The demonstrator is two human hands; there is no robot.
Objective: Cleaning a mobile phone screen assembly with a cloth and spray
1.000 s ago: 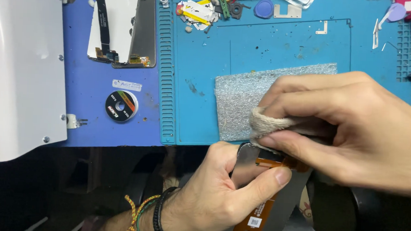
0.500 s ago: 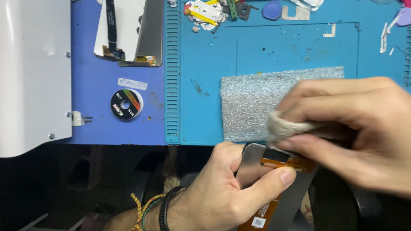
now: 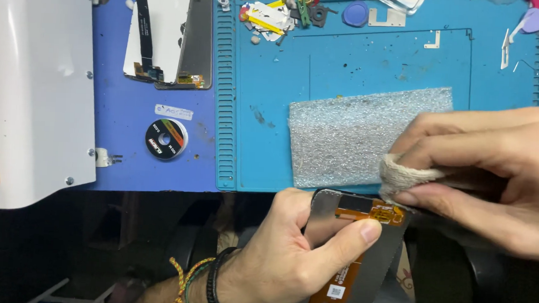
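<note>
- Half a second on, the right hand (image 3: 495,175) has drawn its cloth pad (image 3: 403,172) slightly rightward and down along the top edge of the phone screen panel (image 3: 362,261); the left hand (image 3: 295,251) has kept its grip in the same place.
- Right hand: fingers curled tight around the off-white cloth pad, pinching it between thumb and forefingers, with the pad's tip pressed against the panel's upper right corner.
- Left hand: closed on the panel, thumb laid across its back, fingers wrapped under the left edge; braided and dark bracelets (image 3: 204,283) circle the wrist.
- Panel: held back side up just below the near edge of the blue work mat (image 3: 348,57), tilted, with an orange ribbon cable (image 3: 342,284) running down its middle.
- Grey foam sheet (image 3: 356,137) lies flat on the mat, just above the panel and partly under the right hand.
- Further left, a small tape roll (image 3: 166,139) sits on a darker blue surface, below a second screen part (image 3: 171,35) lying face down.
- Small parts, possibly brackets and picks, are scattered along the mat's far edge (image 3: 277,13); too small to tell apart.
- White machine housing (image 3: 33,84) fills the left side.
</note>
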